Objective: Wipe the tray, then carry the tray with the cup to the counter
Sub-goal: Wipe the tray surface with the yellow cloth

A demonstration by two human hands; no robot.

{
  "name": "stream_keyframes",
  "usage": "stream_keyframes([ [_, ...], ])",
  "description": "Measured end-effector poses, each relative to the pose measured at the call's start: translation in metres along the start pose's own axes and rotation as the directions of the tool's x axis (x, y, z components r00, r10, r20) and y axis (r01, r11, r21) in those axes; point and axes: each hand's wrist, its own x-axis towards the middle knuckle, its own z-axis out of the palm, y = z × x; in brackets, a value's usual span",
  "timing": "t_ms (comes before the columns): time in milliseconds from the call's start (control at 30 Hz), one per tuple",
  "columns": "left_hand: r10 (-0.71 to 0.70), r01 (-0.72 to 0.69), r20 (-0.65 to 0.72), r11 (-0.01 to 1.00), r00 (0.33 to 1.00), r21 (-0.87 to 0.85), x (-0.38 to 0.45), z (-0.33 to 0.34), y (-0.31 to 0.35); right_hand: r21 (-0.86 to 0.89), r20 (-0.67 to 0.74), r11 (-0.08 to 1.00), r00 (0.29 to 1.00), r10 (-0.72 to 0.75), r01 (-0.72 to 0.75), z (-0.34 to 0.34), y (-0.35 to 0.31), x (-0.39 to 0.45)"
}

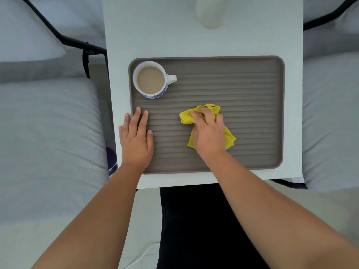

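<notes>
While pressed flat with fingers spread, left hand open across the lower left edge of the tray, outer fingers over the rim onto the white worktop, thumb and other fingers on the ribbed floor; right hand curled closed on a crumpled yellow cloth, knuckles bent, cloth bunched beyond the fingertips and trailing out to the right under the palm; cloth touching the tray floor just below frame centre. Grey-brown tray with rounded corners and a raised rim, lying flat on the worktop and filling most of its width, ribs running left to right. White cup with blue pattern near its base, standing upright in the upper left corner of the tray, filled with pale milky-brown drink, handle pointing right; well apart from the cloth, near the left hand's fingertips but not touching them. Blurred pale rounded object on the worktop at upper centre of the frame, kind not clear. Grey cushions to left and right of the worktop, with black frame bars at upper left and upper right. Both bare forearms reaching up from the bottom of the frame; dark clothing between them at lower centre.
</notes>
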Motion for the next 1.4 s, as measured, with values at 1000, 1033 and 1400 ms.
stream_keyframes([
  [1000, -0.003, 0.002, 0.023, 1.0, 1.0, 0.005, -0.001, -0.004, 0.0, -0.02, -0.084, 0.962, 0.959, 0.27, -0.273, -0.017, 0.077, -0.053],
  [1033, -0.004, 0.004, 0.022, 1.0, 1.0, 0.0, -0.001, -0.004, 0.001, 0.012, -0.082, 0.973, 0.97, 0.229, -0.229, -0.013, 0.06, -0.054],
  [1400, 0.011, -0.011, 0.009, 0.999, 1.0, -0.041, -0.001, -0.007, 0.004, -0.008, 0.14, 0.972, 0.963, -0.231, 0.235, 0.022, -0.051, -0.031],
])
